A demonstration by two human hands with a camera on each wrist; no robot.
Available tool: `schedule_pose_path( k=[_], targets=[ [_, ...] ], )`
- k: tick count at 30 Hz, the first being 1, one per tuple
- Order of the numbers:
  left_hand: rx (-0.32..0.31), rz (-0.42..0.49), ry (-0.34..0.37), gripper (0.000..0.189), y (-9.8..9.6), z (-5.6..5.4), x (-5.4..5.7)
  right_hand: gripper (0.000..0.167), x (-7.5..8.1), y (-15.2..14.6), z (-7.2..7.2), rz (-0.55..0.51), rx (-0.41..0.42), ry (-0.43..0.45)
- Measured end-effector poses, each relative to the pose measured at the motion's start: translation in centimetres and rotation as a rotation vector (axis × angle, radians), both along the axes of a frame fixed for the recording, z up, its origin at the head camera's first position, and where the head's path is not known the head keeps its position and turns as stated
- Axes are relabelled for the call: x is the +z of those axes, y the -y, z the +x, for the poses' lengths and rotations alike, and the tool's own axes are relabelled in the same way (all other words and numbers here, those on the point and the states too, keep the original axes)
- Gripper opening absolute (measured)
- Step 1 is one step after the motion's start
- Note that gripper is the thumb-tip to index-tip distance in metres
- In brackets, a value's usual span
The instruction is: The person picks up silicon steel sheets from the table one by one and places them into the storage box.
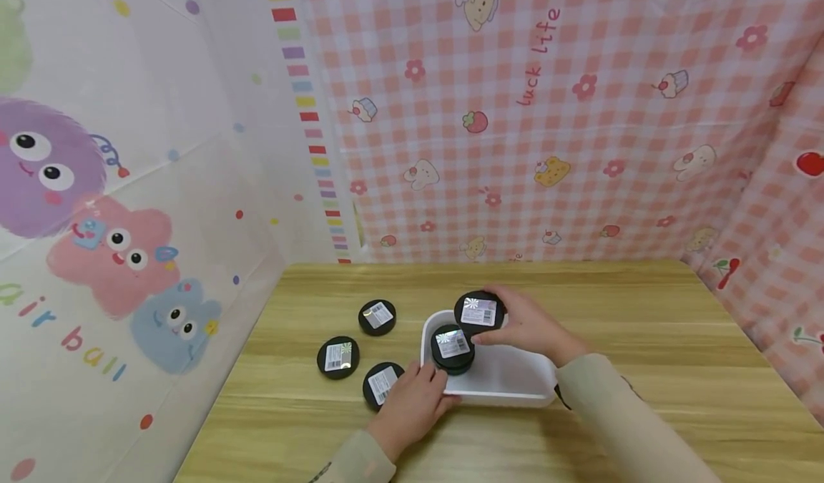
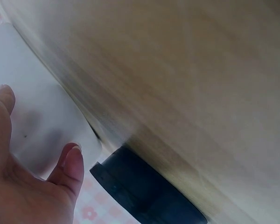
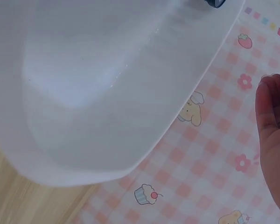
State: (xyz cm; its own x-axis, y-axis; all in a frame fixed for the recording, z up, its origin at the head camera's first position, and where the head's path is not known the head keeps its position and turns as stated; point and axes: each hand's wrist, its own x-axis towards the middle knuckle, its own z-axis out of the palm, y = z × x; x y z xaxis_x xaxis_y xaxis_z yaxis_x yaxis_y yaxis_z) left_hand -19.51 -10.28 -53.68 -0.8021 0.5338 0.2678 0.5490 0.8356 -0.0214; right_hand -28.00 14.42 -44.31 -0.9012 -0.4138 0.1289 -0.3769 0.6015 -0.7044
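A white oblong plastic bin (image 1: 508,372) stands on the table. My right hand (image 1: 531,325) grips a flat round black container (image 1: 479,311) with a white barcode label, above the bin's back rim. Inside the bin's left end sits a stack of similar black containers (image 1: 453,343), label up. My left hand (image 1: 415,401) holds the bin at its front left rim; the thumb (image 2: 71,168) lies against the outer wall in the left wrist view. Right beside that hand is another black container (image 1: 380,385), partly covered by the fingers in the head view.
Two more labelled black containers, one nearer the back (image 1: 377,317) and one at the far left (image 1: 337,358), lie on the wood-grain table (image 1: 611,290). Printed cloth hangs behind the table (image 1: 476,122) and along both sides.
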Motion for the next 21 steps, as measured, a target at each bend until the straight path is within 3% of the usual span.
schedule_pose_path(
  k=[16,21],
  targets=[
    [0.007,-0.004,0.064,0.041,0.2,0.1,0.6,0.091,-0.8,1.5,-0.8,0.053,0.059,0.013],
    [0.008,-0.022,0.05,0.04,-0.1,0.2,0.7,0.091,-0.8,1.7,-1.0,0.081,0.073,0.021]
  ],
)
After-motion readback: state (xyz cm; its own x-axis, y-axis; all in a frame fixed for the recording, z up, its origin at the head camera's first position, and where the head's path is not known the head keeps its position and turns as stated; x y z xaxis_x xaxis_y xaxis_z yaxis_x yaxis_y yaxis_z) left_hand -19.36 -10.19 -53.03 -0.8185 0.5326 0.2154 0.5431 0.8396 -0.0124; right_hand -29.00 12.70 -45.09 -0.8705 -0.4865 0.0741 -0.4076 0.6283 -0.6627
